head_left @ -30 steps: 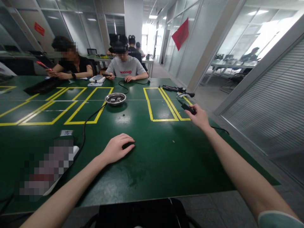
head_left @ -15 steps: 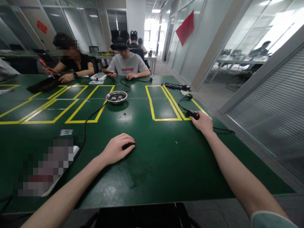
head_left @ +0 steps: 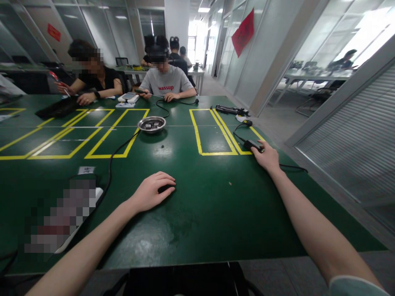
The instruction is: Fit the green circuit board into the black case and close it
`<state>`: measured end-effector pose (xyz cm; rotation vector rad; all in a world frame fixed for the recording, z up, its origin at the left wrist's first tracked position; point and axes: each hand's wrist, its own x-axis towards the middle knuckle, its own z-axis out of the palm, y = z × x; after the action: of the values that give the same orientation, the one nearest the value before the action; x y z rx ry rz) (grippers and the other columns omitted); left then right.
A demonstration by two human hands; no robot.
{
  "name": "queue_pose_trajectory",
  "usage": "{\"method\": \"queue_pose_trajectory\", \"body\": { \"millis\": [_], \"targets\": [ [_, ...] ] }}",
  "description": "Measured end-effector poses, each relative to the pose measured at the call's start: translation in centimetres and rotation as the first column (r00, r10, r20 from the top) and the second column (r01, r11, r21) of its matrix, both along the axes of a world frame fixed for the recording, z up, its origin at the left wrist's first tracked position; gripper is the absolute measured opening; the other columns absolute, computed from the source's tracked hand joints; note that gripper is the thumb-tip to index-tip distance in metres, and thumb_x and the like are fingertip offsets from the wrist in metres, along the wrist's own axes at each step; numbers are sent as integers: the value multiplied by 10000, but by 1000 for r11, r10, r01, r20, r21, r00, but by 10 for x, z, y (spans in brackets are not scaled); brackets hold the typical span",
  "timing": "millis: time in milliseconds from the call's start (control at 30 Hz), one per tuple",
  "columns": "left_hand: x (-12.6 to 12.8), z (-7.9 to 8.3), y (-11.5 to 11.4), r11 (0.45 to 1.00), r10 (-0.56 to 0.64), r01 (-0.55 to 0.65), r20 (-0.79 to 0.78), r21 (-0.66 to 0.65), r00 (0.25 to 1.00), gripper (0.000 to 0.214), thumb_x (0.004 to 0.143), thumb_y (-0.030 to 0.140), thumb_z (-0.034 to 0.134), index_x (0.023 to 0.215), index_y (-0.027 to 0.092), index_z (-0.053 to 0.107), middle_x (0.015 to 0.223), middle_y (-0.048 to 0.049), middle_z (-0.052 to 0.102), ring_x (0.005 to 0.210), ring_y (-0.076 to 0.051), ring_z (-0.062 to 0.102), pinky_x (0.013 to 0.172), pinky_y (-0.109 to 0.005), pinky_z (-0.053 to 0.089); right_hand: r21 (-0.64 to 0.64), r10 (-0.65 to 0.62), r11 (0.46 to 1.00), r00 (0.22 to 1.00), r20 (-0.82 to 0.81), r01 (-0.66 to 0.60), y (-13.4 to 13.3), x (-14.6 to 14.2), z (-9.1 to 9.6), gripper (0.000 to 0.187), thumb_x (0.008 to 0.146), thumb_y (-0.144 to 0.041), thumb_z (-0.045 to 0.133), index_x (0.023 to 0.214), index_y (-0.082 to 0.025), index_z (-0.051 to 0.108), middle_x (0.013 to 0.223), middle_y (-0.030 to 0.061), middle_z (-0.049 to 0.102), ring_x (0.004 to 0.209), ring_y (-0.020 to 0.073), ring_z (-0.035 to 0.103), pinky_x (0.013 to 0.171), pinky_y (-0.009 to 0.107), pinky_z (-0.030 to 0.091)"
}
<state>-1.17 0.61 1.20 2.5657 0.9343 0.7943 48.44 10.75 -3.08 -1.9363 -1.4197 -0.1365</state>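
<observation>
My left hand rests on the green table, its fingers curved and apart from the thumb, with nothing visible in the gap between them. Farther out on the right is my right hand, with thumb and forefinger spread around the near end of a small black box on a cord, which looks like a power adapter. The box lies on the table at the corner of a yellow taped rectangle. Its cord loops back to a black plug. Another stretch of black cable emerges beyond my right wrist.
A metal bowl holding small metal parts stands mid-table. Behind the plug lies a folded black tripod-like object. A white-edged object, mostly blurred out, is at left beside a long cable. Two people work across the table.
My right hand has loosened: its fingers, earlier closed on the end of the black box, are now spread apart. The box and my left hand stay in place. The view has shifted slightly.
</observation>
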Motion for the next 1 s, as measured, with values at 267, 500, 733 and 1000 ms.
{"method": "queue_pose_trajectory", "body": {
  "millis": [267,500,733,1000],
  "targets": [
    [0,-1,0,1000,3,-3,1,-12,1000,154,1011,265,621,1032,217,766,1112,-68,781,1060,-226,720,937,-391,595,-18,-151,989,981,-120,150,2,5,2,521,979,-484,393,1112,-108,727,954,227,751,898,359,675,779,429,511],
    [1,0,1,1000,2,-3,-10,-14,1000,173,1018,282,611,1023,220,772,1109,-72,776,1056,-230,712,940,-397,589,4,-136,991,983,-120,137,4,8,-1,486,979,-393,385,1172,-110,728,1128,236,750,1053,366,674,912,465,517],
    [1,1,0,999,11,-11,-2,-31,1000,175,1008,283,614,1023,220,777,1121,-77,771,1059,-232,710,953,-403,591,59,-38,997,995,-90,43,-1,1,1,426,896,-351,541,1210,-132,730,1280,196,701,1184,341,644,1053,491,486],
    [0,1,0,1000,3,-3,-6,-20,1000,171,1009,277,613,1021,224,775,1116,-72,772,1060,-231,710,951,-405,591,59,19,998,1000,1,-19,-11,-4,4,404,799,-556,710,903,-180,818,1067,134,679,938,302,672,905,455,556]
  ]
}}
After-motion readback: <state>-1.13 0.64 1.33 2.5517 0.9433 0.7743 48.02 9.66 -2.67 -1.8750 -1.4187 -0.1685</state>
